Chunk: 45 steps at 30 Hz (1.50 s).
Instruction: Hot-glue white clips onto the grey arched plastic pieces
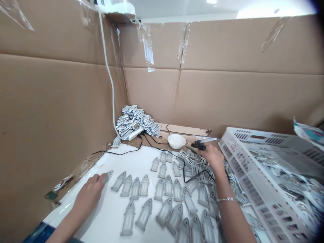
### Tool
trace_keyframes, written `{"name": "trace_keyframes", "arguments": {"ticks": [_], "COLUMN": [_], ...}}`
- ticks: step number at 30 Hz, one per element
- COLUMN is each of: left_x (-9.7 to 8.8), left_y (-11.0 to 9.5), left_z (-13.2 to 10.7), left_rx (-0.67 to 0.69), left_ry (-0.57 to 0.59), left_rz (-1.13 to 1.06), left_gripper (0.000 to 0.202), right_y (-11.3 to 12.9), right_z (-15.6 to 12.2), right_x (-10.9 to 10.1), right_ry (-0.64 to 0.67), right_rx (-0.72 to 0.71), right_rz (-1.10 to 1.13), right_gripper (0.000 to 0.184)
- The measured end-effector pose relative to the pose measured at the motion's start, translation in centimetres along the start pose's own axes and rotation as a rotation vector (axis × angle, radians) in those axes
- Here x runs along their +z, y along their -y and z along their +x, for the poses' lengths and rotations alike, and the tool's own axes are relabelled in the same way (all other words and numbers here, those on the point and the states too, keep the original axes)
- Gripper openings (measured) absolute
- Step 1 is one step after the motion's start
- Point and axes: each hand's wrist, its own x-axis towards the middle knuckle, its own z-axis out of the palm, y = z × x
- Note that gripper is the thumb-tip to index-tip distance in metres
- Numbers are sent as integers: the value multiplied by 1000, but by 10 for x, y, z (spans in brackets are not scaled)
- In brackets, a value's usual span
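Rows of grey arch-shaped pieces, pointed at the top, lie on a white tabletop. My left hand is at the left of the rows, its fingertips gripping one such arch piece. Most of that piece is hidden by the fingers. My right hand holds a small black tool that looks like a hot-glue gun, with a black cord trailing over the pieces. A jumbled heap of similar pieces lies just below that hand.
Cardboard walls enclose the table at the back and left. A stacked pile of patterned pieces and a white power strip sit in the back corner, near a white bowl. A white plastic crate full of printed pieces stands at the right.
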Motion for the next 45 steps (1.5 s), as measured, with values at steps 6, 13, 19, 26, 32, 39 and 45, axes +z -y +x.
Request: {"name": "trace_keyframes", "arguments": {"ticks": [6,13,19,26,32,39,45], "left_x": [-16,-82,-112,-117,-122,-124,-122], "left_y": [-4,-109,-213,-236,-231,-234,-235], "left_z": [55,128,152,142,139,135,134], "left_rx": [35,-63,-26,205,287,328,342], "left_ry": [75,-23,-4,105,111,92,49], "left_rz": [-366,-1474,-2068,-2032,-1884,-1817,-1777], "left_gripper": [29,26,21,47,51,45,40], "right_y": [-14,-11,14,43,52,53,53], "right_z": [9,2,-16,-51,-59,-61,-65], "right_x": [15,-9,-34,-53,-50,-47,-47], "right_ry": [85,62,-196,-430,-440,-518,-606], "right_rx": [47,23,-163,-584,-757,-750,-743], "right_rz": [25,49,349,696,604,526,446], "right_gripper": [49,46,43,18,8,9,13]}}
